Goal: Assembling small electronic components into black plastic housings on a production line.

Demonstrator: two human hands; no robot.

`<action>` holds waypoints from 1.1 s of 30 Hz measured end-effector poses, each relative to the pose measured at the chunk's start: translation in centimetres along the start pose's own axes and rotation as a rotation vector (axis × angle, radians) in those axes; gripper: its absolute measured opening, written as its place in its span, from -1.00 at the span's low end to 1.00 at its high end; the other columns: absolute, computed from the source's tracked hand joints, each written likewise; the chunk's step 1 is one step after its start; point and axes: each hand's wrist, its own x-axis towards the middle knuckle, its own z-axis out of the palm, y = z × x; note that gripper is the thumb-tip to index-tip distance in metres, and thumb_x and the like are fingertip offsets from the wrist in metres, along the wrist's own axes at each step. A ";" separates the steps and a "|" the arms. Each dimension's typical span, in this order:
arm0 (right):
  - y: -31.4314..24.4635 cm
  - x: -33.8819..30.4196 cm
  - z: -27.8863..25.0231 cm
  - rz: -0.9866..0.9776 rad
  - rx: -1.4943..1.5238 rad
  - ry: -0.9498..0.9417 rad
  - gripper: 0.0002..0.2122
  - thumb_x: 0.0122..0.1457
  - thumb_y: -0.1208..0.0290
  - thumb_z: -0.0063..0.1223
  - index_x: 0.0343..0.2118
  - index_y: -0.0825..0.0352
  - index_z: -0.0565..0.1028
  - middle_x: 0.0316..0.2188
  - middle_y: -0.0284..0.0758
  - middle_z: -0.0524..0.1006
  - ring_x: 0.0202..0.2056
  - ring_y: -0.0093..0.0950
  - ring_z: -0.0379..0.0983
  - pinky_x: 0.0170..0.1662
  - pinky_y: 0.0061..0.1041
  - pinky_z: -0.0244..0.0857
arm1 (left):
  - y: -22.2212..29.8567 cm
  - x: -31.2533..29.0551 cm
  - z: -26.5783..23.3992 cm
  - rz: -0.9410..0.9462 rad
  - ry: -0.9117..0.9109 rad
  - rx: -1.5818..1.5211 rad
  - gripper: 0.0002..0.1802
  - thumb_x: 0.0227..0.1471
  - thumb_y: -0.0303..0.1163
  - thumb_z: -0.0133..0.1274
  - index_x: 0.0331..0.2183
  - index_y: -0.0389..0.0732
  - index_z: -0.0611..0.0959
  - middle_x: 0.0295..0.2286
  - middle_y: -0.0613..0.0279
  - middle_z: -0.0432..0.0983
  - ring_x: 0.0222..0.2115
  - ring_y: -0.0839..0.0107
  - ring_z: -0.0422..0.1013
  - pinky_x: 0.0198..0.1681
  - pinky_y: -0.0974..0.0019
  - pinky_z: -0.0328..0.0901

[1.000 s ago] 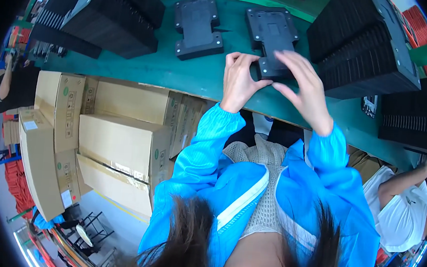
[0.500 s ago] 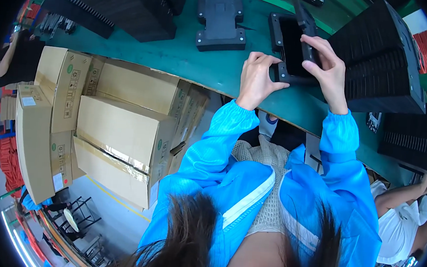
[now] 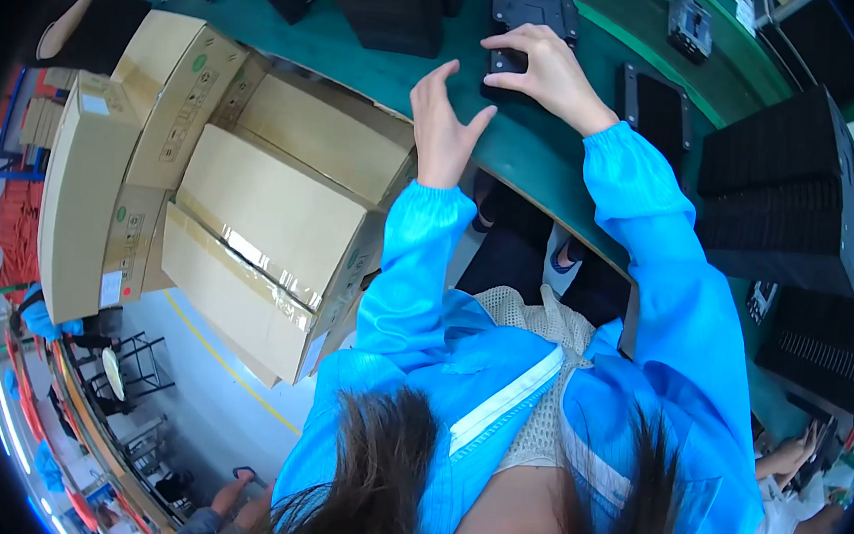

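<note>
My left hand (image 3: 445, 133) hangs over the front edge of the green bench, thumb and fingers apart, with nothing in it. My right hand (image 3: 548, 71) is over the near part of a black block-shaped fixture (image 3: 536, 7) with light screws at its corners. Its thumb and fingers are spread in a curve around the fixture's near left corner; whether they touch it I cannot tell. To the right lies a second black fixture (image 3: 633, 95), a dark flat panel (image 3: 660, 113) set in its frame, with neither hand on it.
Tall stacks of black plates stand at the right (image 3: 775, 184) and back left (image 3: 383, 2) of the green bench (image 3: 526, 149). A small metal-and-black device (image 3: 689, 29) sits on the back ledge. Cardboard boxes (image 3: 271, 215) are piled left of the bench. Other people are at the edges.
My right hand has let go of the dark piece at the right fixture and moved left to the other fixture. My left hand has come off the right fixture. The view has shifted.
</note>
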 end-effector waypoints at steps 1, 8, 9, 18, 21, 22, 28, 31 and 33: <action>-0.6 0.2 0.6 0.018 -0.044 -0.022 -0.61 -0.11 0.27 0.31 -0.16 0.27 0.57 -0.20 -0.18 0.51 -0.09 -0.20 0.37 0.01 -0.30 0.27 | -0.8 0.5 -0.4 0.052 -0.029 0.034 -0.24 -0.28 -0.40 0.35 0.01 -0.23 0.41 -0.10 0.05 0.44 -0.05 0.15 0.31 0.02 0.19 0.24; -2.0 0.2 1.8 0.080 -0.135 -0.029 -0.60 -0.14 0.28 0.32 -0.17 0.26 0.58 -0.22 -0.15 0.52 -0.08 -0.16 0.35 0.02 -0.29 0.28 | -3.5 3.5 0.7 0.008 -0.261 -0.029 -0.06 -0.36 -0.36 0.40 0.10 -0.23 0.32 -0.03 -0.02 0.42 -0.01 0.13 0.35 0.04 0.20 0.27; -1.8 0.5 1.6 0.092 -0.128 -0.049 -0.60 -0.14 0.29 0.32 -0.17 0.26 0.58 -0.22 -0.14 0.52 -0.09 -0.16 0.35 0.01 -0.29 0.28 | -3.5 4.0 1.0 -0.039 -0.314 -0.077 -0.05 -0.36 -0.35 0.40 0.10 -0.23 0.32 -0.03 -0.02 0.42 -0.03 0.12 0.37 0.03 0.19 0.29; -3.5 1.0 2.2 0.145 -0.173 -0.032 -0.61 -0.16 0.34 0.32 -0.19 0.29 0.59 -0.23 -0.13 0.51 -0.11 -0.16 0.35 0.00 -0.26 0.28 | -3.8 4.1 1.9 -0.041 -0.322 -0.036 -0.02 -0.44 -0.40 0.42 0.10 -0.20 0.34 -0.10 0.03 0.46 -0.13 0.08 0.42 -0.06 0.19 0.34; -4.3 0.8 2.1 0.123 -0.158 0.005 -0.61 -0.16 0.35 0.32 -0.19 0.30 0.59 -0.24 -0.13 0.51 -0.11 -0.16 0.35 -0.02 -0.26 0.28 | -4.2 4.0 1.8 -0.008 -0.261 -0.063 -0.01 -0.44 -0.40 0.41 0.10 -0.21 0.33 -0.09 0.04 0.46 -0.11 0.09 0.40 -0.04 0.18 0.33; -4.4 0.8 1.6 0.118 -0.141 0.002 -0.61 -0.16 0.35 0.32 -0.19 0.30 0.59 -0.24 -0.13 0.51 -0.12 -0.16 0.35 -0.02 -0.26 0.28 | -4.3 4.0 1.8 0.011 -0.234 -0.079 -0.01 -0.43 -0.41 0.41 0.11 -0.22 0.32 -0.09 0.05 0.46 -0.09 0.09 0.39 -0.03 0.18 0.32; -5.1 1.6 -2.1 0.135 -0.036 0.095 -0.61 -0.15 0.35 0.33 -0.18 0.31 0.59 -0.26 -0.14 0.51 -0.12 -0.18 0.35 -0.04 -0.28 0.28 | -4.1 4.0 0.8 0.036 -0.255 -0.095 0.00 -0.42 -0.40 0.41 0.11 -0.25 0.30 -0.05 0.11 0.45 -0.02 0.11 0.33 0.03 0.17 0.26; -3.2 2.0 -2.9 0.098 -0.136 0.016 -0.61 -0.16 0.34 0.35 -0.19 0.31 0.59 -0.27 -0.14 0.50 -0.14 -0.19 0.35 -0.05 -0.28 0.28 | -3.6 4.1 1.0 0.014 -0.283 -0.107 0.00 -0.42 -0.40 0.41 0.11 -0.28 0.29 -0.04 0.14 0.44 0.00 0.12 0.31 0.06 0.17 0.23; -2.8 1.9 -2.3 0.107 -0.131 -0.021 -0.60 -0.16 0.34 0.34 -0.18 0.31 0.58 -0.26 -0.15 0.50 -0.13 -0.20 0.36 -0.04 -0.29 0.27 | -3.9 3.8 1.2 0.031 -0.257 -0.083 0.01 -0.41 -0.38 0.41 0.12 -0.27 0.29 -0.06 0.14 0.46 -0.02 0.13 0.34 0.05 0.18 0.25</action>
